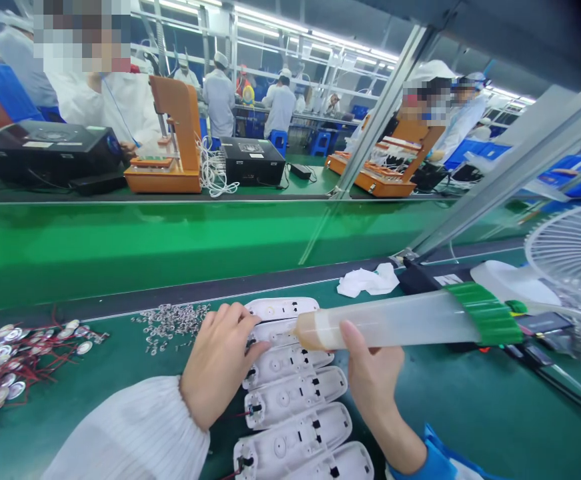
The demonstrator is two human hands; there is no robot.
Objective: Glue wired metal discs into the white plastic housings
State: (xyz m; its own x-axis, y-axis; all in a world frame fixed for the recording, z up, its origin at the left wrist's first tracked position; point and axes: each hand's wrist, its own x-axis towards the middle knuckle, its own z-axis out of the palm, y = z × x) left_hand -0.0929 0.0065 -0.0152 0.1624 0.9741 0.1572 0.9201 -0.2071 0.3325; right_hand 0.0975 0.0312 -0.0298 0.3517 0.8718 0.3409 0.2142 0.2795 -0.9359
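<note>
Several white plastic shells (297,395) lie in a column on the green bench, inner sides up, some with black parts and thin red wires at their left ends. My left hand (220,360) grips the left end of a shell near the top of the column, thumb and forefinger on either side of it. In my right hand (376,380) is a translucent squeeze bottle (400,321) with a ribbed green end, held nearly level. Its brownish tip points left, over the upper shells. The tip hides part of the shell beneath it.
Small metal rings (170,325) are heaped left of the shells. Red-wired discs (13,367) pile up at far left. A crumpled white cloth (369,280) lies behind the bottle, and a white fan (577,247) stands right. Beyond a green panel (170,240), people work among orange fixtures (175,140).
</note>
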